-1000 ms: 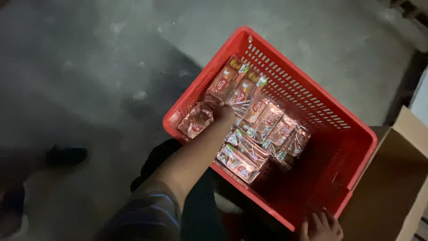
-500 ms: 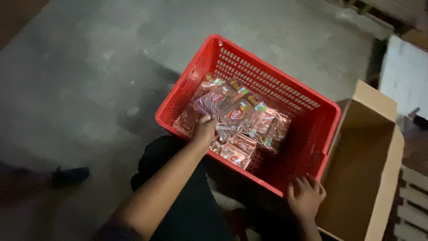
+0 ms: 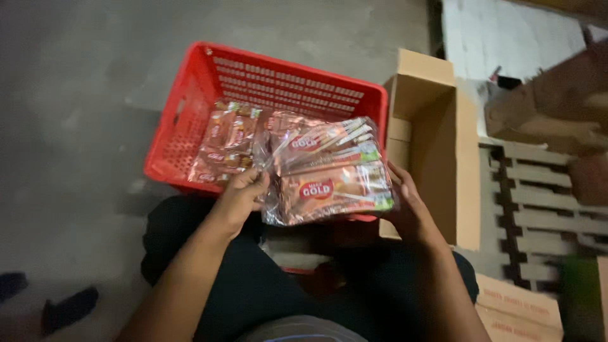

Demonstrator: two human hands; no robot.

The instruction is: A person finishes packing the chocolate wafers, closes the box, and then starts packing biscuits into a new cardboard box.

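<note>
Two hands [image 3: 240, 196] [image 3: 408, 212], biscuit bundle [image 3: 326, 174] between

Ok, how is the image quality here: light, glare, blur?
Head view: dim overall, the floor nearly black at the left. Glare streaks the clear wrapper of the packet bundle held between left hand and right hand. The right edge by the wooden pallet is smeared; the red crate stays fairly sharp.

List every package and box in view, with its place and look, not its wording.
Clear-wrapped bundle of packets: held by left hand and right hand, orange-brown and glossy.
Loose packets: inside red crate, same colours.
Open cardboard box: right of crate, plain brown.
Second carton: lower right, brown.
</note>
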